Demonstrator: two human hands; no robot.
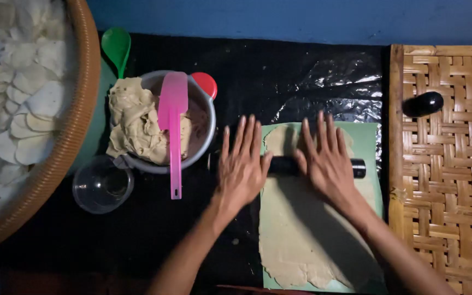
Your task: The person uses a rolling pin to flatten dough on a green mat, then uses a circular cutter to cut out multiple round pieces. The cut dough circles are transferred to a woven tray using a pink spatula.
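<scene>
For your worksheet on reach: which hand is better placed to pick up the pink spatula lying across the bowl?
Left hand: probably, since it lies nearer the pink plastic spatula; the right hand is farther away.

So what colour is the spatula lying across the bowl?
Pink spatula, clearest in the head view.

one view only, from the person's head, looking almost straight down at the black-covered counter. it sits close: both forearms enter from the bottom edge, the blue wall runs along the top, a woven tray is cut off left, a woven mat right.
</scene>
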